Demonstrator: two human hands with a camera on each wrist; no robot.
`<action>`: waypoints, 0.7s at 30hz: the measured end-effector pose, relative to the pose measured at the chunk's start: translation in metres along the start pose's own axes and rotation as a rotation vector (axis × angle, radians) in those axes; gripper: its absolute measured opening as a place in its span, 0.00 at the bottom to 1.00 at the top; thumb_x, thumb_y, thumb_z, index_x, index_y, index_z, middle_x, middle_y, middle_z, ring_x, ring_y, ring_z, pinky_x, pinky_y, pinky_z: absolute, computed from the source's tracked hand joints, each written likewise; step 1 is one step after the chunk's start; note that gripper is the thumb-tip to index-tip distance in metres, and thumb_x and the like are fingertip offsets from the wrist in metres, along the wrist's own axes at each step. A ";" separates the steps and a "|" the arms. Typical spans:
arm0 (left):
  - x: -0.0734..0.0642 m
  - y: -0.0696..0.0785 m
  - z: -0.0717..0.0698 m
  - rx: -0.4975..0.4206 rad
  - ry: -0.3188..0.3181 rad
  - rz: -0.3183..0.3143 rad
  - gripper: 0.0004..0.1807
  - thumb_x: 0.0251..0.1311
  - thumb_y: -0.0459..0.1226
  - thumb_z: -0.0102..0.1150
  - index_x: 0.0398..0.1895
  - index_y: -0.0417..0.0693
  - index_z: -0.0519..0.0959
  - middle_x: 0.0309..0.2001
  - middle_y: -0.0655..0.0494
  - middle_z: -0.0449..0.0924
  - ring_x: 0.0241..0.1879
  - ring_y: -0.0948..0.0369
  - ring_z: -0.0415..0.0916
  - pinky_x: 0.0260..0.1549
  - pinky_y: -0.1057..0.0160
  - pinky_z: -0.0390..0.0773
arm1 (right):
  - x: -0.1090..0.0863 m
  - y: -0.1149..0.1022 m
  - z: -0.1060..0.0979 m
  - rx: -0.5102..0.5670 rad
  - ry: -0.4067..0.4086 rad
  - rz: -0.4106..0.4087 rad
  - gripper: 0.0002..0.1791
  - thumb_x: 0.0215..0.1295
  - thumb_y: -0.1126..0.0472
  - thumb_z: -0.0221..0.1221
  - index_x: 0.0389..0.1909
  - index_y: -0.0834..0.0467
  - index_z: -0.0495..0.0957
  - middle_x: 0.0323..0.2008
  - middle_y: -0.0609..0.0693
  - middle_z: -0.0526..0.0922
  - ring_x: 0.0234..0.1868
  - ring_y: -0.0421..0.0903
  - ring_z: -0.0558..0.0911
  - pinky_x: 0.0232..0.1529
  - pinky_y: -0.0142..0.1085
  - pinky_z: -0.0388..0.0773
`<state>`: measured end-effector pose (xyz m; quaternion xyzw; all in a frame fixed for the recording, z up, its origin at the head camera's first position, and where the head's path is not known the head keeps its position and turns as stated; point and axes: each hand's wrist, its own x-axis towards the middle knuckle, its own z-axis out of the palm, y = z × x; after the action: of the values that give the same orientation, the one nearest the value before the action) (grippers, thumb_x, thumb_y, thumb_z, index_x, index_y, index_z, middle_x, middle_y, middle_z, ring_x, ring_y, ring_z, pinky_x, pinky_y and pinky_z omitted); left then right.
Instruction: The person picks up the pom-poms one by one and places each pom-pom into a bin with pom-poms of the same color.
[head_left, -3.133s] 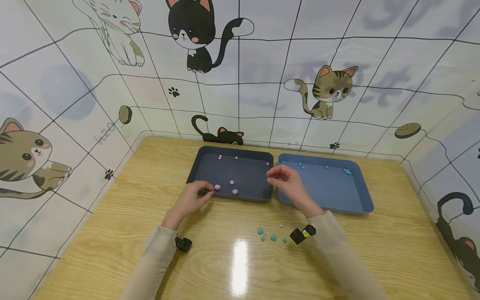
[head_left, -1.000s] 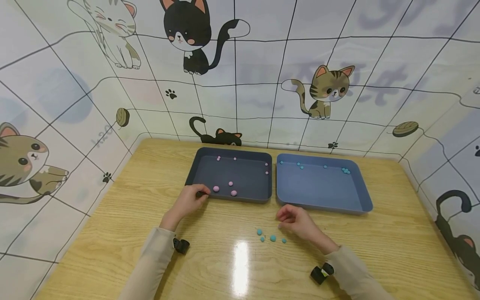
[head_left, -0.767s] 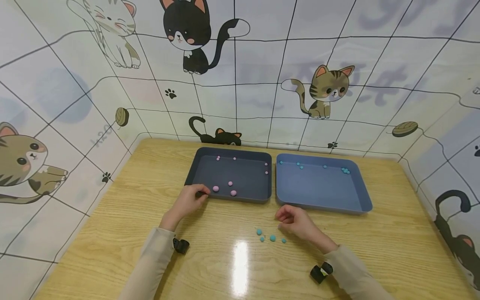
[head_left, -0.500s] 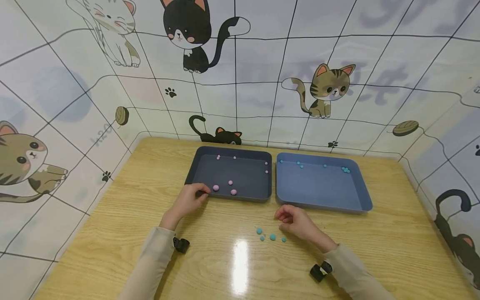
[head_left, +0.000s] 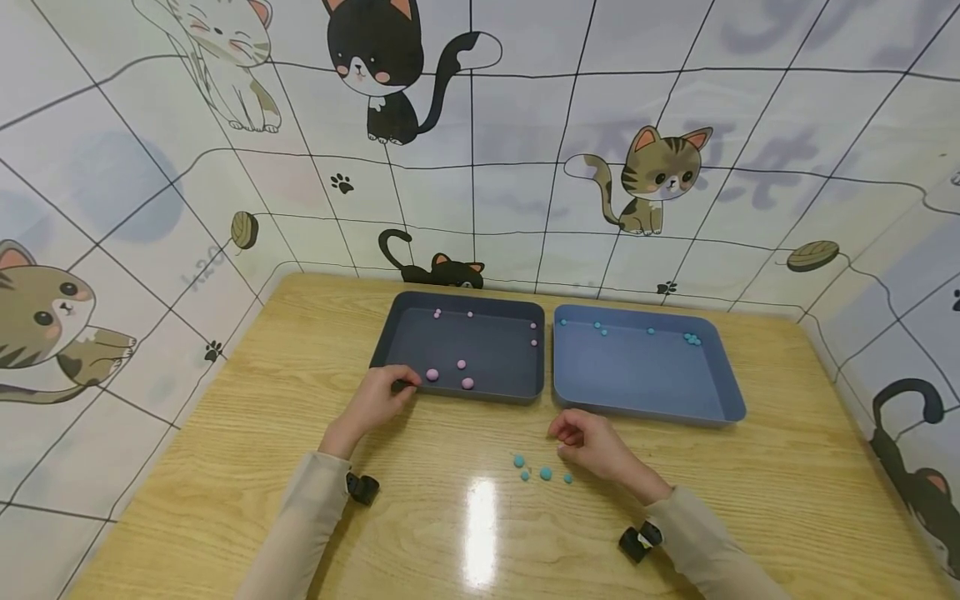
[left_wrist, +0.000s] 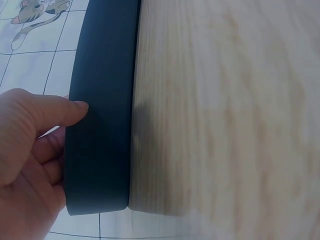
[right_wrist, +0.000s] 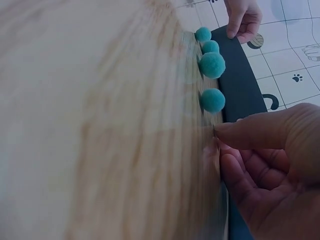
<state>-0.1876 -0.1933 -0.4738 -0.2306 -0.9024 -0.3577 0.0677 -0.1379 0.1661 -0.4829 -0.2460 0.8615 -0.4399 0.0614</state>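
Note:
My left hand [head_left: 378, 396] holds the front left corner of the dark grey tray [head_left: 495, 397], thumb [left_wrist: 75, 111] on the outer wall and fingers behind it. Several pink pompoms [head_left: 468, 383] lie in that tray. My right hand [head_left: 596, 446] rests low at the table just before the blue tray [head_left: 645, 414], fingers loosely curled, thumb and index fingertips apart. In the right wrist view its thumb tip [right_wrist: 222, 131] is down at the wood. Several fuzzy teal pompoms [head_left: 546, 473] lie on the table just left of and below this hand.
Several small teal pompoms [head_left: 692, 339] sit along the back of the blue tray. Both trays stand side by side on the wooden table [head_left: 420, 525]. A cat-printed sheet [head_left: 517, 200] closes off the back and sides.
My right hand has moved from the dark tray's right edge back to the table. Another pink pompom lies in that tray. The pink one on the table is out of sight. My left hand stays.

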 end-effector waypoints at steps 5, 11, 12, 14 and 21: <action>0.000 0.001 -0.001 -0.006 -0.003 -0.011 0.07 0.52 0.23 0.61 0.32 0.40 0.82 0.33 0.50 0.82 0.37 0.55 0.79 0.39 0.55 0.78 | 0.002 -0.001 -0.001 -0.012 -0.007 -0.028 0.12 0.48 0.80 0.62 0.32 0.64 0.77 0.30 0.52 0.78 0.31 0.45 0.76 0.32 0.34 0.78; 0.000 0.001 -0.001 -0.004 -0.006 -0.012 0.07 0.51 0.23 0.62 0.32 0.39 0.81 0.33 0.50 0.82 0.36 0.56 0.78 0.38 0.56 0.78 | 0.003 -0.001 -0.001 -0.020 -0.008 -0.029 0.12 0.47 0.80 0.61 0.31 0.63 0.77 0.29 0.52 0.78 0.29 0.44 0.76 0.30 0.32 0.77; 0.000 0.001 -0.001 -0.003 -0.006 -0.014 0.07 0.51 0.23 0.62 0.32 0.39 0.81 0.33 0.50 0.82 0.36 0.56 0.78 0.37 0.56 0.78 | 0.003 -0.001 -0.001 -0.018 -0.008 -0.027 0.12 0.48 0.80 0.61 0.31 0.63 0.77 0.29 0.52 0.78 0.29 0.44 0.76 0.30 0.32 0.77; 0.000 0.001 -0.001 -0.001 -0.008 -0.015 0.07 0.51 0.23 0.62 0.32 0.39 0.81 0.33 0.50 0.82 0.36 0.57 0.78 0.37 0.56 0.79 | 0.004 -0.001 0.000 -0.012 -0.008 -0.023 0.11 0.48 0.80 0.61 0.31 0.63 0.77 0.29 0.52 0.78 0.29 0.43 0.76 0.30 0.32 0.77; 0.000 0.001 -0.001 0.002 -0.012 -0.018 0.06 0.52 0.23 0.62 0.32 0.39 0.81 0.33 0.50 0.82 0.36 0.56 0.79 0.38 0.56 0.79 | 0.008 -0.004 0.000 0.043 -0.029 0.004 0.10 0.52 0.78 0.61 0.32 0.62 0.78 0.31 0.52 0.80 0.31 0.41 0.77 0.33 0.32 0.78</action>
<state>-0.1876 -0.1936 -0.4727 -0.2245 -0.9051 -0.3562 0.0592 -0.1436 0.1600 -0.4784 -0.2493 0.8514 -0.4545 0.0799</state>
